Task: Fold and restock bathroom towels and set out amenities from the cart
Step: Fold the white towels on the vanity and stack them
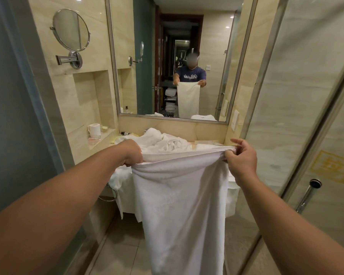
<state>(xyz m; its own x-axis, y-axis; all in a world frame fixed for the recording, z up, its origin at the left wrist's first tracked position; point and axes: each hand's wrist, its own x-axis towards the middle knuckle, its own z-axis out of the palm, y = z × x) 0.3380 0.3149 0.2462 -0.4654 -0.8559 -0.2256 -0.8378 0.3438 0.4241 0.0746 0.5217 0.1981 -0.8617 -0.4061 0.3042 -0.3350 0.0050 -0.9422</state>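
Note:
A white towel (183,205) hangs lengthwise in front of me, stretched between both hands at its top edge. My left hand (131,153) grips the top left corner in a fist. My right hand (240,157) pinches the top right corner between thumb and fingers. Behind the towel, a heap of crumpled white towels (161,141) covers the vanity counter (205,142), and more white cloth drapes over its front edge. In the wall mirror (167,46) the reflection shows the hanging towel and a cart with stacked towels in the doorway behind me.
A toilet paper roll (94,129) and a soap dish stand in the left wall niche. A round swivel mirror (72,29) juts from the left wall. A towel ring (109,195) hangs under the counter. The glass shower door with its chrome handle (308,195) stands close on the right.

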